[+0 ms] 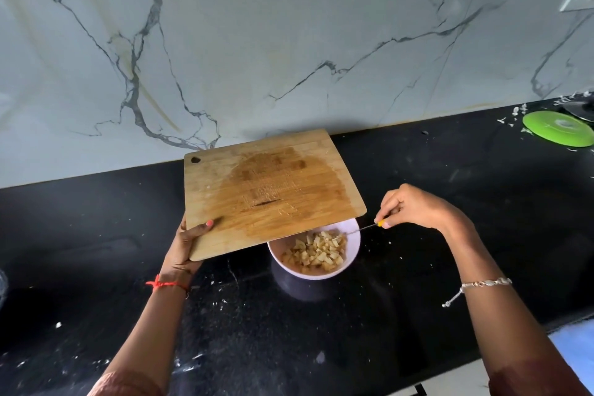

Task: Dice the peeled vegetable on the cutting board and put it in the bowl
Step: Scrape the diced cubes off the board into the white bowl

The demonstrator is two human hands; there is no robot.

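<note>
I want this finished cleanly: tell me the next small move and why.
Probably lower the board back onto the counter. The left hand holds it tilted over the bowl; its face shows only a wet stain, no pieces, and the dice already lie in the bowl. The knife in the right hand points over the bowl, with nothing left to scrape.

Tan board [273, 190], white bowl [352, 255]
</note>
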